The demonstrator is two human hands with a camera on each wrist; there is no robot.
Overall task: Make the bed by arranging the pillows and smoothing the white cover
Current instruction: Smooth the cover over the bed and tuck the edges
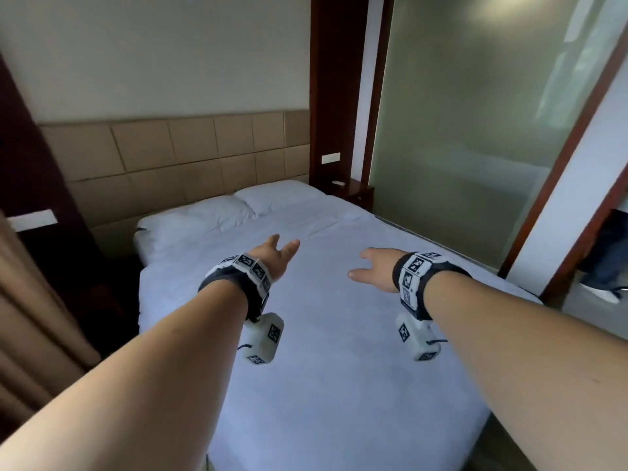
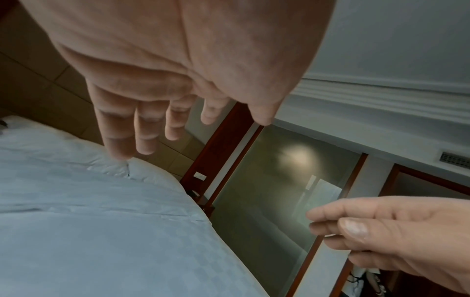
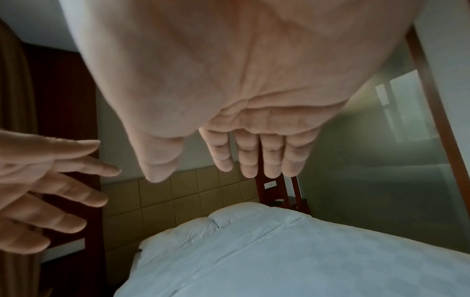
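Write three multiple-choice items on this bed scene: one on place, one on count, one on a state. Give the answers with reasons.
1. Where do the pillows lie?
A. at the headboard end
B. at the foot of the bed
C. on the floor

2. How many pillows show?
A. one
B. two
C. four

3. How are the left hand and right hand?
A. gripping the white cover
B. each holding a pillow
C. open, holding nothing

Answers: 1 A, they sit against the tan headboard. 2 B, two lie side by side, as the right wrist view also shows. 3 C, the fingers of both are spread and relaxed above the white cover, and neither hand grips anything.
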